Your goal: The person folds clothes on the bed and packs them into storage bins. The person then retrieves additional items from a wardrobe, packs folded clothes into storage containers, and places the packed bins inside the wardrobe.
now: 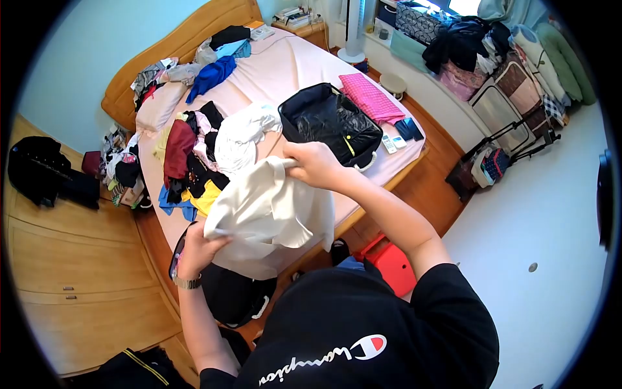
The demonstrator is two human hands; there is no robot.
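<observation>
A white garment hangs stretched between my two hands, above the near edge of the bed. My left hand, with a metal watch on its wrist, is closed on one edge of the cloth at the lower left. Higher up and to the right, my right hand pinches the opposite edge. The garment's exact kind is hard to make out in its folds. Just beyond my right hand lies an open black suitcase on the bed. A crumpled white cloth rests left of the suitcase.
Piled clothes lie on the bed. A pink checked cloth and a white phone are beside the suitcase. A black bag and a red stool stand near me. A folded cart is at right.
</observation>
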